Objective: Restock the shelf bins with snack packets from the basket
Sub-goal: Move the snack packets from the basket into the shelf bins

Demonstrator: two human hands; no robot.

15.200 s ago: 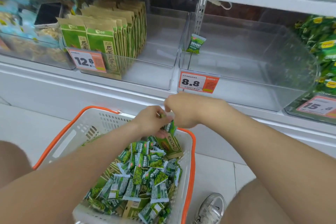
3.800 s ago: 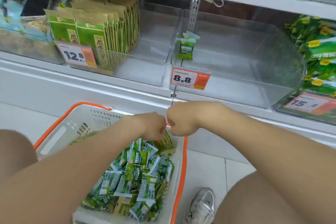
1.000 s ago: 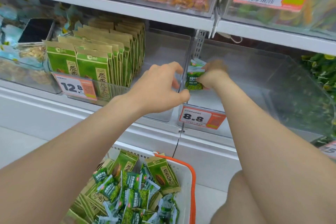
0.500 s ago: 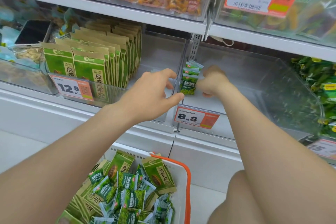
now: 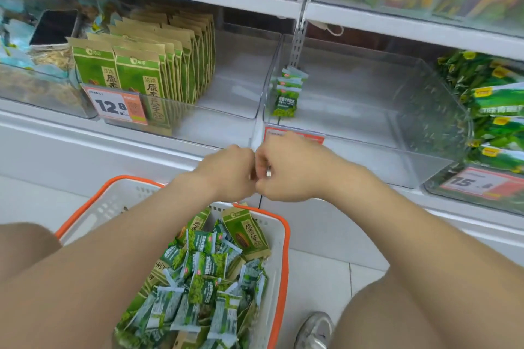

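A white basket with an orange rim [image 5: 281, 238] stands on the floor below me, heaped with small green snack packets [image 5: 204, 278] and a few larger green seed bags [image 5: 246, 235]. Above it, a clear shelf bin [image 5: 368, 133] holds a short upright row of the small green packets [image 5: 286, 93] against its left wall. My left hand [image 5: 229, 170] and my right hand [image 5: 292, 170] touch each other over the basket's far rim, in front of the bin's price tag [image 5: 314, 139]. Both show their backs with curled fingers, and no packet shows in either.
The bin to the left holds upright green seed bags [image 5: 147, 73] behind a 12.8 tag. A phone [image 5: 54, 27] lies in the far-left bin. Green packs [image 5: 496, 110] fill the bin on the right. My shoe [image 5: 314, 329] is beside the basket.
Both hands have dropped from the clear bin down to the basket's far rim and closed together. The row of packets that my right hand was touching stays standing in the bin.
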